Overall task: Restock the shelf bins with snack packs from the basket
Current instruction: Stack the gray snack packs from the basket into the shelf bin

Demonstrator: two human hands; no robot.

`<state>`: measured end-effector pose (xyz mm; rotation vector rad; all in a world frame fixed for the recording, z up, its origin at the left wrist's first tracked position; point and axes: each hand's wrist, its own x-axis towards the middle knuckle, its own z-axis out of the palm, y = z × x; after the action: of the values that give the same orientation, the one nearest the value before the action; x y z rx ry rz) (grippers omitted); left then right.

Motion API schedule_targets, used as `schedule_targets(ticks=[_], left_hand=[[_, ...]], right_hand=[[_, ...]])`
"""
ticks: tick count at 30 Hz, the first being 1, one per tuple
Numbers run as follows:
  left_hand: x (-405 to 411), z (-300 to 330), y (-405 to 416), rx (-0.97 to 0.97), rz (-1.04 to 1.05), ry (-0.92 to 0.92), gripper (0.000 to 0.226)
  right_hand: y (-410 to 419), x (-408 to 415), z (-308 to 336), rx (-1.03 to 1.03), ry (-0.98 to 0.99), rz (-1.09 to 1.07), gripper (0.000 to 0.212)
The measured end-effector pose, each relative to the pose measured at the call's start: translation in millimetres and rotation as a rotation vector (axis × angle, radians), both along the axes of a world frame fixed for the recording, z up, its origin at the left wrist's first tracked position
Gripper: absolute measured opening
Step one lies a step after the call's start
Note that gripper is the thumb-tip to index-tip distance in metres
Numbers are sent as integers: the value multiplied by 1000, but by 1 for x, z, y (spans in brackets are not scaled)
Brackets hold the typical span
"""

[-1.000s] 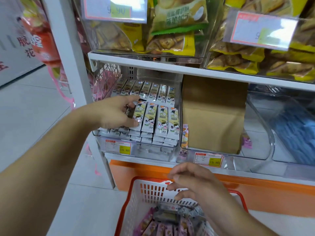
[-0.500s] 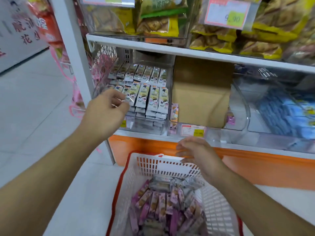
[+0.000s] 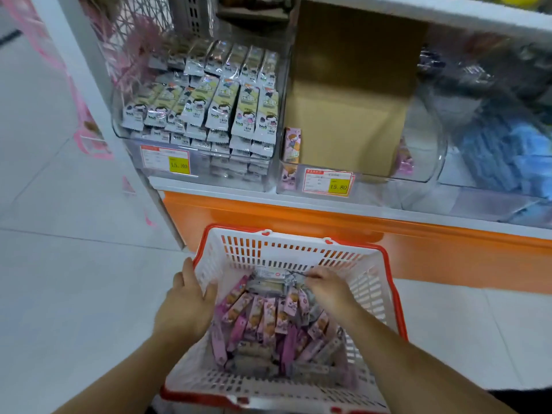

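Note:
A white basket with a red rim (image 3: 298, 249) stands on the floor below the shelf, full of pink and grey snack packs (image 3: 268, 321). My left hand (image 3: 185, 306) grips the basket's left wall, thumb inside. My right hand (image 3: 327, 286) is inside the basket at its far end, fingers pinching a grey pack (image 3: 270, 282). On the shelf above, a clear bin (image 3: 206, 171) holds rows of grey-yellow snack packs (image 3: 227, 103). The bin to its right (image 3: 418, 174) holds a brown cardboard box (image 3: 349, 100) with a few pink packs (image 3: 291, 144) beside it.
A third clear bin with blue packs (image 3: 501, 156) sits at the far right. Yellow price tags (image 3: 179, 165) hang on the bin fronts. An orange base panel (image 3: 418, 243) runs under the shelf. A white upright post (image 3: 98, 94) and pink netting (image 3: 89, 135) stand at left.
My left hand left the grey-yellow packs in the bin and came down onto the basket's left wall. My right hand dropped from above the rim into the basket. The view tilted downward.

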<state>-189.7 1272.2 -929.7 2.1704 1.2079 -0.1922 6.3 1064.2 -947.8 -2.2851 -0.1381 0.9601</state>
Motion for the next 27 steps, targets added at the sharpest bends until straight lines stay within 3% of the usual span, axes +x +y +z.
schedule_targets(ticks=[4,10,20,25,27], left_hand=[[3,-9,-7,163,-1,-9,71],[6,-15,-7,222,-5,19,73],[6,-15,-7,242,-5,19,73],[5,-15,-7,230,-6,29,73],[5,-14,-7,230,-14,25,72]], right_hand=[[25,-14,-45,2,-59,249,52],[55,-17,-104,-200,-243,401,72],[62,-28,-125,-352,-479,408,62],[55,-20,-122,-344,-517,432,31],[50,-19,-118,-312,-487,414,29]])
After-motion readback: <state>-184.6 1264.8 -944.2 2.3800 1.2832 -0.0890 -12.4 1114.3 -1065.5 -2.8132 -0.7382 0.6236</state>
